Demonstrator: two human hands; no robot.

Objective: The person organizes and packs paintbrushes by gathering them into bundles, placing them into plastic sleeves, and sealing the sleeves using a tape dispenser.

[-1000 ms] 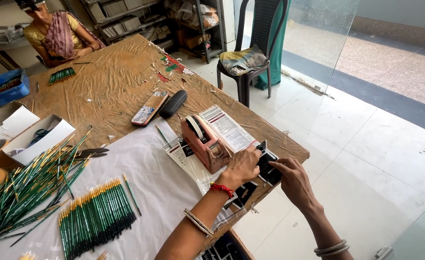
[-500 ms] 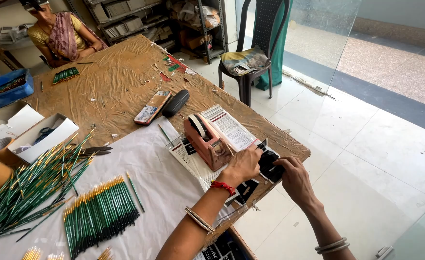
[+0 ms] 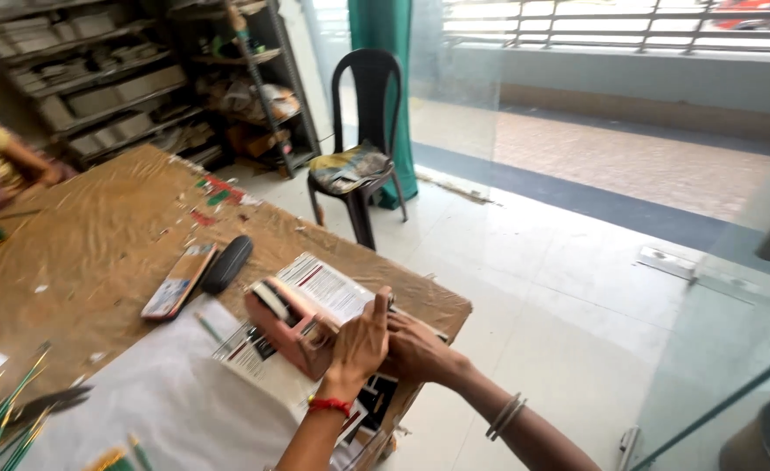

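Observation:
My left hand (image 3: 363,342) and my right hand (image 3: 418,351) are pressed together over the near corner of the brown table (image 3: 106,244). The left hand's fingers point up and cover the right hand's fingers. Whatever lies between the palms is hidden. A red bracelet (image 3: 329,405) circles my left wrist, and thin bangles (image 3: 507,416) sit on my right forearm. Just left of the hands stands a pink box (image 3: 285,330), with a printed leaflet (image 3: 328,288) leaning against it. Dark printed sheets (image 3: 374,401) lie below my hands at the table's edge.
A black oblong case (image 3: 226,264) and a flat colourful packet (image 3: 178,281) lie mid-table. A white sheet (image 3: 167,401) and green pencils (image 3: 1,423) are at the lower left. Another person (image 3: 1,166) sits far left. A black chair (image 3: 361,166) stands on the tiled floor; glass panels stand at the right.
The view has lifted and swung right. My hands, which earlier held a small black object at the table's corner, have closed together, and that object is now out of sight.

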